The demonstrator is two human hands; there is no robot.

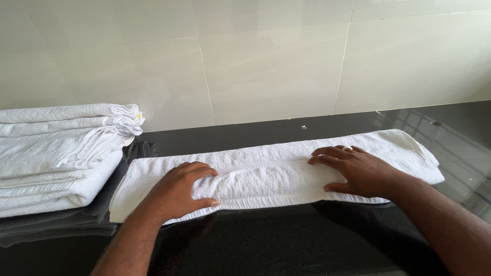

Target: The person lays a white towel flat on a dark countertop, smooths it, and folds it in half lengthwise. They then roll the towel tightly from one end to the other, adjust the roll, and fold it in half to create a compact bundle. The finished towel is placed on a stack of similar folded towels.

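Note:
A white towel (266, 171), folded into a long band, lies across the black counter (286, 240). My left hand (180, 190) rests flat on its left part, fingers spread, thumb near the towel's front edge. My right hand (353, 171), with a ring on one finger, presses flat on the right part, fingers pointing left. Neither hand grips anything.
A stack of several folded white towels (56, 153) sits at the left end of the counter, close to the long towel. A pale tiled wall (266, 66) rises behind the counter. The glossy counter top extends to the right and front.

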